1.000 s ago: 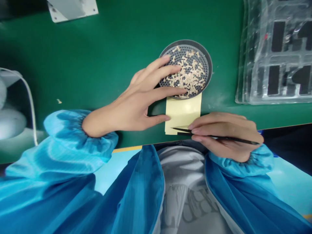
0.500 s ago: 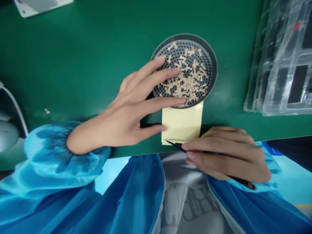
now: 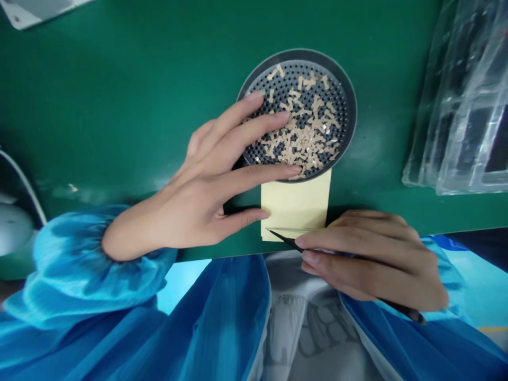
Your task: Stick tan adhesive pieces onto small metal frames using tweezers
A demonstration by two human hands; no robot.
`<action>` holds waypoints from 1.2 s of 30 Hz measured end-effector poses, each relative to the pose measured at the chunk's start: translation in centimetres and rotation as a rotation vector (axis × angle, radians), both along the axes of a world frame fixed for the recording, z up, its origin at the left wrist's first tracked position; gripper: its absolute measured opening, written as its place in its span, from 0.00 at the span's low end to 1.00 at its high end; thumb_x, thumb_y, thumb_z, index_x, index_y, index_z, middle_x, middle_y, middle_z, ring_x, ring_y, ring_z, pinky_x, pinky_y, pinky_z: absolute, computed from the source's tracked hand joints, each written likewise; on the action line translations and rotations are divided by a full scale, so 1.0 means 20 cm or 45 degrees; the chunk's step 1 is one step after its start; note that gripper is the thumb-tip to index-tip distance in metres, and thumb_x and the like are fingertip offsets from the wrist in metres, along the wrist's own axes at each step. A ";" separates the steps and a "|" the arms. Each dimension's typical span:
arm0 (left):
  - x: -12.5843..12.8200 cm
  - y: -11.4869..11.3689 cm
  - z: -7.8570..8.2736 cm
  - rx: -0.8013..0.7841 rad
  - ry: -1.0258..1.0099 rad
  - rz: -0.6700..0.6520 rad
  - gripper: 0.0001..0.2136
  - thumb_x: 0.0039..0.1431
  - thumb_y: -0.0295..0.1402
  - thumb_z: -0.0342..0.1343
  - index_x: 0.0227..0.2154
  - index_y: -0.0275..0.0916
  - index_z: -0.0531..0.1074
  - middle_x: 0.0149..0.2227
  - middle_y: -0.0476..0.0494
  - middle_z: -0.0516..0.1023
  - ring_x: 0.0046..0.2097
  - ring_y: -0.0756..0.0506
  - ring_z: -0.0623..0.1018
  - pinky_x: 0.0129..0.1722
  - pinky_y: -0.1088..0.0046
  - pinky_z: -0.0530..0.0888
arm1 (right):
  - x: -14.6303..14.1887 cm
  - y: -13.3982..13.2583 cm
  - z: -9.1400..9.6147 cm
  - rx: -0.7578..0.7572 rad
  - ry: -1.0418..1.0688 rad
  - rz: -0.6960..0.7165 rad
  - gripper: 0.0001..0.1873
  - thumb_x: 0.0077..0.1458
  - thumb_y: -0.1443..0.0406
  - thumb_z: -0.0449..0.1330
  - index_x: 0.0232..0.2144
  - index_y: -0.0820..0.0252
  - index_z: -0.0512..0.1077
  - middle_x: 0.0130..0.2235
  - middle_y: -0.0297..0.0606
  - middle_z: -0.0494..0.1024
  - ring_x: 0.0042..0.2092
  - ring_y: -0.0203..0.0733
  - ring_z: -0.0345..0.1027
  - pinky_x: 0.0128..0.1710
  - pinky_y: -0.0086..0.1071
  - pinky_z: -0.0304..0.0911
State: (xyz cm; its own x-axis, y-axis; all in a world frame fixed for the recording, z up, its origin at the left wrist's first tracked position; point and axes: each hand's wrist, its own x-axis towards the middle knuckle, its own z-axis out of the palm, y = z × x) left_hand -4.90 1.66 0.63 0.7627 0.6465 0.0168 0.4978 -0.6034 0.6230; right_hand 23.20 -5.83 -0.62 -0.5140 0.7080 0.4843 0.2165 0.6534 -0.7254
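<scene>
My left hand [image 3: 214, 185] is spread out, fingers reaching over the left side of a round dark perforated tray [image 3: 351, 106]. Many small beige bone-shaped pieces [image 3: 305, 140] lie scattered in the tray, thickest toward its near side. Under the tray's near rim sticks out a pale yellow sticky-note pad [image 3: 297, 203], and my left thumb reaches its left edge. Black pointed tweezers [image 3: 283, 239] are pinched between the thumb and fingers of my right hand [image 3: 373, 259]. Their tip is over the pad's lower left corner; whether it touches the paper I cannot tell.
Stacked clear plastic trays [image 3: 468, 116] stand at the right on the green table [image 3: 138, 79]. A white-grey flat object [image 3: 35, 10] shows at the top left. A white cable [image 3: 24, 180] and a rounded pale object [image 3: 14, 225] are at the left edge, near one loose beige piece [image 3: 73, 188].
The view has shifted slightly, bringing the table's things a little nearer. Both hands keep nearly the same pose, and the tweezers stay over the pad's lower left corner.
</scene>
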 end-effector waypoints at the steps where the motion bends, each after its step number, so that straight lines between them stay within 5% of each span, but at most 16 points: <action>1: 0.00 0.00 0.00 -0.005 -0.012 0.004 0.23 0.63 0.41 0.68 0.61 0.53 0.75 0.74 0.45 0.61 0.78 0.25 0.49 0.74 0.32 0.54 | 0.00 0.00 0.00 -0.016 -0.015 0.009 0.01 0.61 0.69 0.69 0.35 0.60 0.81 0.43 0.40 0.88 0.37 0.39 0.82 0.31 0.33 0.77; 11: 0.01 0.00 0.00 -0.039 -0.023 0.034 0.19 0.62 0.42 0.69 0.55 0.48 0.78 0.70 0.42 0.67 0.78 0.25 0.49 0.74 0.32 0.56 | -0.01 0.00 0.02 -0.026 -0.023 -0.034 0.06 0.56 0.70 0.72 0.33 0.58 0.79 0.38 0.40 0.88 0.34 0.40 0.82 0.30 0.34 0.78; 16: 0.02 0.00 0.01 -0.025 -0.047 0.045 0.19 0.64 0.39 0.68 0.57 0.55 0.78 0.71 0.46 0.66 0.78 0.31 0.51 0.78 0.43 0.55 | -0.02 0.00 0.02 -0.042 0.103 -0.066 0.08 0.51 0.74 0.72 0.29 0.63 0.77 0.33 0.43 0.86 0.30 0.40 0.80 0.28 0.35 0.77; 21: 0.00 0.01 0.00 -0.010 -0.093 0.006 0.25 0.61 0.41 0.71 0.60 0.51 0.76 0.74 0.42 0.61 0.77 0.23 0.50 0.74 0.31 0.54 | -0.02 -0.02 0.00 -0.043 0.105 -0.107 0.08 0.53 0.72 0.72 0.29 0.59 0.76 0.34 0.38 0.85 0.31 0.39 0.80 0.32 0.34 0.79; 24: -0.01 0.01 -0.01 0.032 -0.024 -0.048 0.29 0.61 0.39 0.71 0.65 0.49 0.73 0.77 0.41 0.54 0.78 0.21 0.48 0.74 0.30 0.51 | -0.01 -0.03 0.00 -0.038 0.032 -0.107 0.09 0.56 0.70 0.72 0.29 0.55 0.75 0.37 0.33 0.85 0.33 0.37 0.79 0.35 0.32 0.79; 29: 0.00 0.01 -0.01 0.034 -0.064 -0.007 0.24 0.64 0.42 0.67 0.62 0.50 0.75 0.75 0.47 0.59 0.77 0.22 0.51 0.75 0.31 0.49 | 0.00 -0.02 0.05 -0.135 -0.015 -0.060 0.08 0.60 0.71 0.68 0.30 0.60 0.74 0.39 0.36 0.86 0.34 0.37 0.79 0.36 0.34 0.79; 36: 0.00 0.01 -0.02 0.118 -0.003 -0.065 0.25 0.67 0.41 0.64 0.65 0.47 0.72 0.78 0.51 0.52 0.77 0.22 0.50 0.76 0.32 0.49 | 0.00 -0.02 0.05 -0.135 -0.066 -0.058 0.06 0.60 0.71 0.69 0.32 0.60 0.76 0.40 0.38 0.87 0.34 0.37 0.80 0.35 0.34 0.78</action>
